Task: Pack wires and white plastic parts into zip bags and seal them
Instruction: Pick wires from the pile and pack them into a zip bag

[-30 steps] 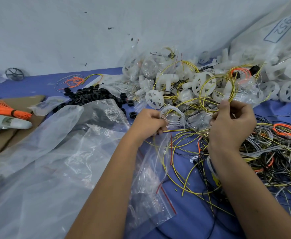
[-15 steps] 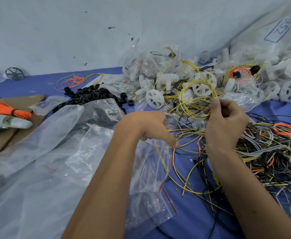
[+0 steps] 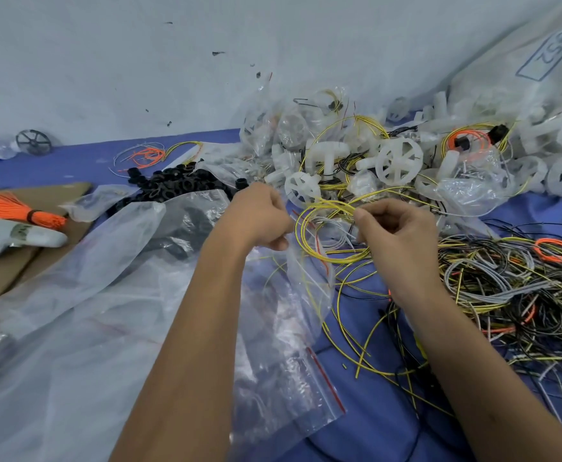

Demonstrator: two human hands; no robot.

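Note:
My right hand [image 3: 396, 231] pinches a coil of yellow wire [image 3: 326, 228] just above the blue table. My left hand [image 3: 259, 216] grips the top edge of a small clear zip bag [image 3: 306, 271] with a red seal line; the bag hangs beside the coil and the coil's left side overlaps its mouth. White plastic wheel parts [image 3: 399, 161] lie heaped behind my hands, some inside filled bags. A tangle of loose wires [image 3: 513, 295] in black, grey, yellow and orange spreads at the right.
Large clear plastic sheets [image 3: 72, 295] cover the left side. Another zip bag [image 3: 289, 388] lies under my left forearm. Black rings [image 3: 172, 185] are piled at mid-left. An orange wire bundle [image 3: 12, 208] and a white controller [image 3: 6, 238] rest on cardboard. A big sack of white parts [image 3: 539, 78] leans at the right.
My right hand brought the yellow wire coil down and left from the parts heap. My left hand picked up the small zip bag and raised it next to the coil.

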